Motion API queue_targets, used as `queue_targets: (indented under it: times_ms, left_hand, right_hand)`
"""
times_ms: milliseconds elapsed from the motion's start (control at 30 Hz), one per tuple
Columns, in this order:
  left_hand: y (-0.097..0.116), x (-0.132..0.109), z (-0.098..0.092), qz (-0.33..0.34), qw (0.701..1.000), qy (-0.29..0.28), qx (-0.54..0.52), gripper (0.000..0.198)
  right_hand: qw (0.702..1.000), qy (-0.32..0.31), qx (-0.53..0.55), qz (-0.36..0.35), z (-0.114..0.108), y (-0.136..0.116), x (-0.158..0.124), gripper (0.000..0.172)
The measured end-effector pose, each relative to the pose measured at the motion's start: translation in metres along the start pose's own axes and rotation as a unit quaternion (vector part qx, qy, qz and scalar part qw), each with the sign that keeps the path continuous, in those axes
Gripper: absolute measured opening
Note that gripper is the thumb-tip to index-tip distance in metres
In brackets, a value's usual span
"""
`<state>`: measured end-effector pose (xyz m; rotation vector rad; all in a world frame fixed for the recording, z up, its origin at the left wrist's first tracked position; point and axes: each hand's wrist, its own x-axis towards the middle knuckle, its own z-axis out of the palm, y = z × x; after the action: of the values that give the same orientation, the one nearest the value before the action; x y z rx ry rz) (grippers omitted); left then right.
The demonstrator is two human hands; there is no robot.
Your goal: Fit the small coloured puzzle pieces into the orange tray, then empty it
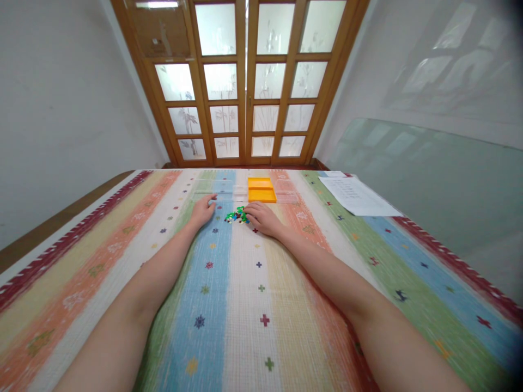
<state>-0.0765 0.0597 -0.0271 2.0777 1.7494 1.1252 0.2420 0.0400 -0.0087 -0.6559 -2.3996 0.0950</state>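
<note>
A small heap of mixed little pieces (235,216), mostly green with some blue, white and dark ones, lies on the striped cloth. My right hand (263,218) is over the right side of this heap, fingers stretched toward it and touching the pieces; nothing can be made out in its grasp. To the left of the heap, my left hand (203,210) rests by the near edge of a clear plastic tray (204,190), thumb and forefinger apart. Beyond the heap sits a yellow two-part tray (262,195), its two compartments facing up.
Another clear tray (286,191) stands right of the yellow one. White printed sheets (353,196) lie at the table's right side. The patterned tablecloth (245,305) covers the table. Wooden glazed doors (245,98) rise behind it, with walls on both sides.
</note>
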Motion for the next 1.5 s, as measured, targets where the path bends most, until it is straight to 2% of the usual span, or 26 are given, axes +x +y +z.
queue_targets:
  times_ms: [100,200,333,433,567,933,1233,1500]
  left_hand:
    - [0.012,-0.004,0.001,0.064,0.997,-0.032,0.031,0.039]
    - [0.024,-0.007,0.001,0.125,0.989,-0.06,0.044,0.036]
    - [0.038,-0.011,0.001,0.172,0.98,-0.089,0.056,0.035]
    - [0.046,-0.014,0.002,0.195,0.973,-0.107,0.061,0.033]
    - [0.055,-0.016,0.004,0.222,0.964,-0.124,0.076,0.031]
    - [0.058,-0.019,0.006,0.244,0.956,-0.143,0.084,0.031]
    - [0.058,-0.018,0.006,0.24,0.956,-0.147,0.081,0.031]
    - [0.059,-0.019,0.005,0.224,0.96,-0.152,0.076,0.031]
  right_hand:
    - [0.998,0.039,0.003,0.055,-0.003,0.009,-0.003,0.022]
    - [0.996,0.039,-0.003,0.077,-0.007,0.015,-0.005,0.017]
    - [0.998,0.002,-0.026,0.059,-0.007,0.015,-0.006,0.013]
    - [0.997,-0.028,-0.053,0.039,-0.005,0.012,-0.006,0.02]
    - [0.997,-0.039,-0.067,0.027,-0.003,0.011,-0.004,0.016]
    - [0.998,-0.028,-0.045,0.04,0.0,0.012,-0.004,0.005]
    - [0.998,-0.038,-0.017,0.038,0.001,0.011,-0.004,0.006]
    - [0.998,-0.051,-0.014,0.042,-0.002,0.0,-0.001,0.012]
